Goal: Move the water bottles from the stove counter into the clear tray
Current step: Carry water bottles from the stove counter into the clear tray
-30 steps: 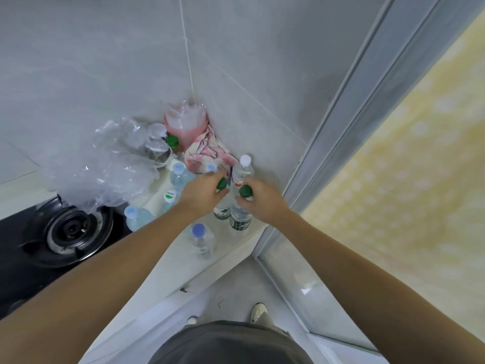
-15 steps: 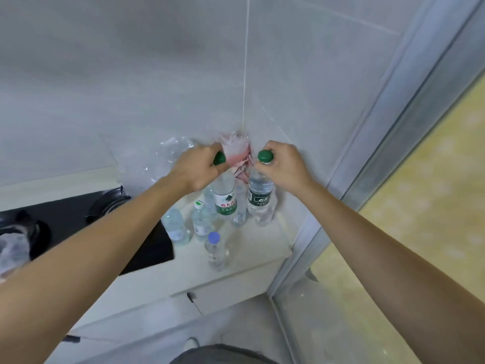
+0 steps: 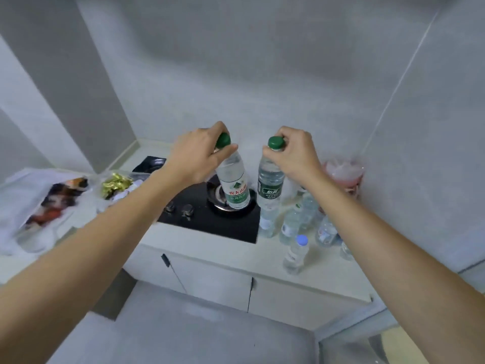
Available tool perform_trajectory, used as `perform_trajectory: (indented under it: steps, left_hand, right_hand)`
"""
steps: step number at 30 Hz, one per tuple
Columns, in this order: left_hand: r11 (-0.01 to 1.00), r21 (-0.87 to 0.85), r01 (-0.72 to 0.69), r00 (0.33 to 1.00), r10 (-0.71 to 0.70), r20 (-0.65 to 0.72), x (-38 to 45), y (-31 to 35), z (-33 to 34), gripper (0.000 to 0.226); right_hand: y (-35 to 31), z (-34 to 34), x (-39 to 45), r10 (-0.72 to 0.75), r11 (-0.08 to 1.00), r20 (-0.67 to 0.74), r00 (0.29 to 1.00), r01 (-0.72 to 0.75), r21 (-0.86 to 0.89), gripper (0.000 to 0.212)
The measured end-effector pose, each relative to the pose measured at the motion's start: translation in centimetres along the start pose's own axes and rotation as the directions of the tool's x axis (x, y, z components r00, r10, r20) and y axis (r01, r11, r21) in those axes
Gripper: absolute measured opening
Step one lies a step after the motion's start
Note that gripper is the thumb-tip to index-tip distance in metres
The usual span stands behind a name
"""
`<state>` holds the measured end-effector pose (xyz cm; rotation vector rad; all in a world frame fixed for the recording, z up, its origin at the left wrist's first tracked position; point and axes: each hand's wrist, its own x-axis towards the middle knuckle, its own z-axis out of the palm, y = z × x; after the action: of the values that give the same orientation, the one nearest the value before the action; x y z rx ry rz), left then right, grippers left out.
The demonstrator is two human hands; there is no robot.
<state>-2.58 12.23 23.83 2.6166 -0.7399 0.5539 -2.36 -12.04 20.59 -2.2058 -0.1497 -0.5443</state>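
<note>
While both hands grip green-capped bottles by necks, left hand [image 3: 199, 151] bottle [image 3: 234, 185] tilted over stove burner [image 3: 231, 203], right hand [image 3: 291, 153] bottle [image 3: 270, 179] upright; smaller bottles [image 3: 294, 227] on bench [image 3: 262, 256] below right hand.

Pale counter [image 3: 231, 254]: inset black stove [image 3: 210, 222], small water bottles [image 3: 295, 254] clustered right (upright), bags [image 3: 49, 203] left

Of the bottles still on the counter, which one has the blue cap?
The small bottle standing alone nearest the counter's front edge, in front of the cluster of small bottles. The two lifted bottles have green caps.
</note>
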Motion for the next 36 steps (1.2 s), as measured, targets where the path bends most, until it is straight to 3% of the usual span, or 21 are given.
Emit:
perform_trajectory:
  steps: [6, 13, 19, 25, 29, 36]
  left_hand:
    - [0.983, 0.114, 0.142, 0.988, -0.134, -0.076, -9.7, -11.4, -9.2, 0.042]
    - [0.904, 0.286, 0.316, 0.948, -0.295, -0.116, -24.2, -24.4, -20.5, 0.044]
    - [0.773, 0.345, 0.532, 0.846, -0.495, -0.196, -36.4, -31.7, -30.0, 0.040]
    - [0.557, 0.403, 0.726, 0.679, -0.672, -0.295, -47.2, -36.8, -36.6, 0.040]
    - [0.385, 0.403, 0.830, 0.523, -0.789, -0.322, -54.0, -39.8, -39.9, 0.041]
    - [0.079, 0.333, 0.940, 0.220, -0.884, -0.412, -64.3, -43.1, -45.1, 0.036]
  right_hand:
    - [-11.5, 12.7, 1.3, -0.158, 0.985, 0.134, 0.978, 0.147, 0.089, 0.021]
    - [-26.4, 30.1, -2.1, -0.285, 0.943, 0.310, 0.907, 0.208, 0.259, 0.017]
    - [-39.6, 43.1, -6.2, -0.420, 0.880, 0.425, 0.802, 0.246, 0.407, 0.018]
    - [-51.7, 54.0, -10.9, -0.614, 0.759, 0.492, 0.617, 0.292, 0.581, 0.014]
    - [-58.3, 61.4, -14.0, -0.709, 0.676, 0.509, 0.489, 0.266, 0.687, 0.022]
    - [-69.3, 73.2, -20.4, -0.848, 0.531, 0.503, 0.169, 0.250, 0.810, 0.022]
